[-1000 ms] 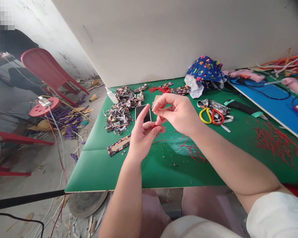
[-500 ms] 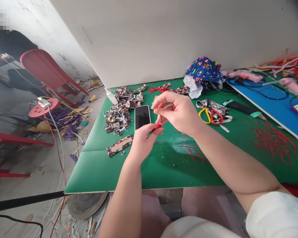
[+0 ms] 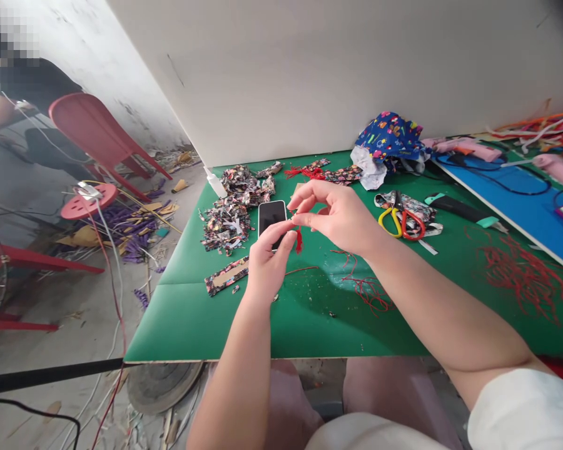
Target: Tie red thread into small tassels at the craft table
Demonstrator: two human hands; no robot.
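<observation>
So the red tassel [image 3: 299, 240] is dangling around mid-frame, just below the fingertips of both hands. The right hand [image 3: 340, 214] is curled, thumb and index close together; the left hand [image 3: 269, 259] has its thumb raised near its index finger. Honestly can't tell which one's gripping the tassel, the fingertips crowd together too much. Phone [image 3: 268, 215] is partly hidden by the left hand. Floral strip [image 3: 225, 278] lies left of centre, scissors [image 3: 403, 221] sit right of centre, and loose red thread [image 3: 373, 297] is below them, all on the green table [image 3: 201, 337].
</observation>
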